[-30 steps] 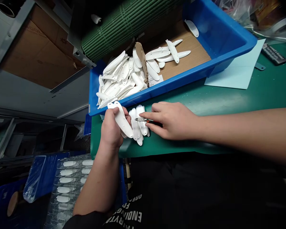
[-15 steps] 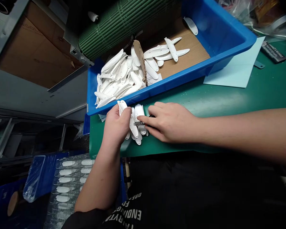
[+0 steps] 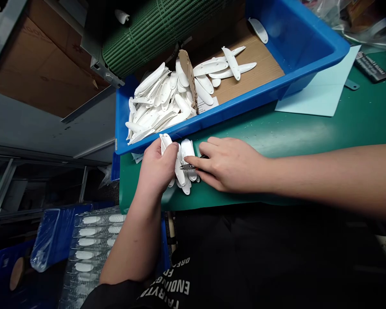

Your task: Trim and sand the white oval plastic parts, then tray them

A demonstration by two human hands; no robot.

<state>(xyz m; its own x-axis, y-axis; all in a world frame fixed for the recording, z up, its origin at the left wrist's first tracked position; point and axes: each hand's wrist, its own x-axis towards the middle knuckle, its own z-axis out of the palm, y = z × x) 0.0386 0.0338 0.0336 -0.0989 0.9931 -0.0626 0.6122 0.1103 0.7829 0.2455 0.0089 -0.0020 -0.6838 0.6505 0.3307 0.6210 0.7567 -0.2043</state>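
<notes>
My left hand (image 3: 159, 165) pinches a long white plastic part (image 3: 179, 174) with rounded ends and small holes, tilted above the table's near edge. My right hand (image 3: 227, 165) is closed around a pair of small nippers (image 3: 188, 167); the palm hides their handles. The dark jaw tips lie against or just beside the edge of the held part; contact is hard to make out. Beneath and beside it, several similar white parts (image 3: 188, 148) lie in a small pile on the green table (image 3: 257, 133).
Beyond my hands stands a blue bin (image 3: 238, 112) with heaped white parts (image 3: 161, 101) and an upright cardboard divider (image 3: 188, 77). A pale blue sheet (image 3: 318, 96) and a dark tube (image 3: 371, 68) lie at the right. Clear blister trays (image 3: 88, 242) holding white parts are at lower left.
The view has shifted slightly. Both hands, the white part and the nippers keep nearly the same positions relative to each other.
</notes>
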